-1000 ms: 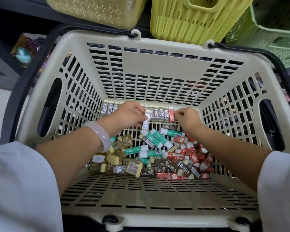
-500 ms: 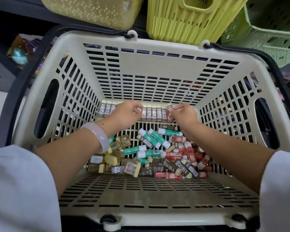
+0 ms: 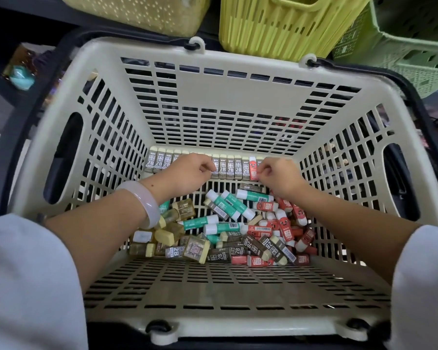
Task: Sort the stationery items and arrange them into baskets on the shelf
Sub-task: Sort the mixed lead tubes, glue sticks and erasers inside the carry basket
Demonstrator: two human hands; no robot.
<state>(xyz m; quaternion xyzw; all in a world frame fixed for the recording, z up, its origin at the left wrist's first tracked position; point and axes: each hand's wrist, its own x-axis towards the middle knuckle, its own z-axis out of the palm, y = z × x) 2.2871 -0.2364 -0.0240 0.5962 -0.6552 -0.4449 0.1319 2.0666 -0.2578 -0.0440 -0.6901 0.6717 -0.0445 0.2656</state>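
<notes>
A cream slotted basket (image 3: 238, 94) holds the stationery. A row of brown 2B erasers (image 3: 230, 169) stands upright along its far wall, with one red eraser (image 3: 253, 166) at the row's right end. My left hand (image 3: 187, 174) has curled fingers pinching a 2B eraser in the middle of that row. My right hand (image 3: 281, 176) pinches the red eraser with curled fingertips. Nearer me lies a loose pile of green glue sticks (image 3: 234, 204), red erasers (image 3: 283, 223), brown 2B erasers (image 3: 261, 246) and yellowish sharpeners (image 3: 187, 209).
Above the cream basket sit a pale yellow perforated basket (image 3: 137, 13), a bright yellow slatted basket (image 3: 283, 24) and a light green basket (image 3: 410, 44). A black handle (image 3: 18, 127) runs round the cream basket's rim. A dark shelf with small items (image 3: 21, 72) is at left.
My left hand carried a 2B eraser up to the far row and set it in line. My right hand moved up to the red eraser at the row's end.
</notes>
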